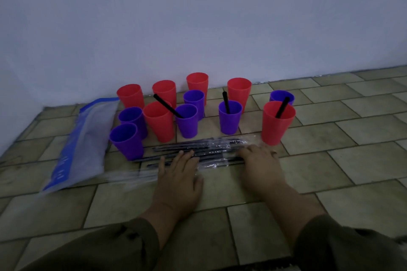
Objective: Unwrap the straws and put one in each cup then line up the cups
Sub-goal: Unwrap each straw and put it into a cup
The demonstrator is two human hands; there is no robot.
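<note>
Sleeve (99, 248): dark, nearest.
Left hand (178, 174): flat on wrapped straws (198, 149), probably pinning them.
Right hand (259, 156): flat there too.
Cups (278, 125): three hold straws (168, 105).

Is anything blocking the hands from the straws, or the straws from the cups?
Nothing blocks them: the left hand and right hand both rest on the wrapped straws. Only their clear wrapping keeps the straws from the empty cups just behind.

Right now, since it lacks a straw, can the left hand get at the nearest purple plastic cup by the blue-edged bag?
Probably yes: the left hand rests on the wrapped black straws, with only their low ends between it and the purple plastic cup.
</note>
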